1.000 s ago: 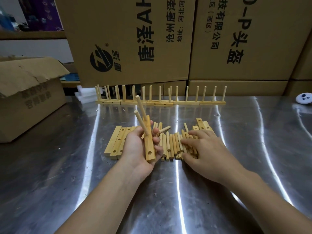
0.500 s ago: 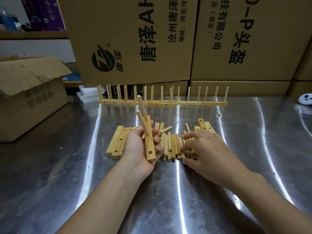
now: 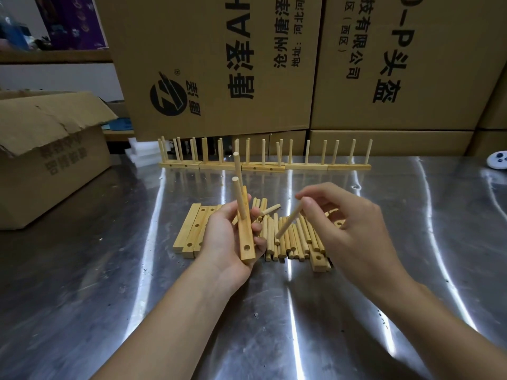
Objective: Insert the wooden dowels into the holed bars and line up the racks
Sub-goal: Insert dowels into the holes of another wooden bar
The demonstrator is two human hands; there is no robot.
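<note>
Your bench [image 3: 82, 283] gives open steel on the near side of the pile [image 3: 293, 242] and to its right, so work your elbows there. Behind the pile the boxes [image 3: 219, 64] wall you in, and the rack row [image 3: 307, 166] stands just in front of them (a long reach could topple it). Left of the pile, your left hand [image 3: 222, 237] grips the bar [image 3: 245, 237], two dowels standing in it, one hole bare at the near end. Above the pile, your right hand [image 3: 354, 229] pinches a dowel [image 3: 288, 222] by its top. Enter tilted and it may jam, or knock the seated pair loose.
</note>
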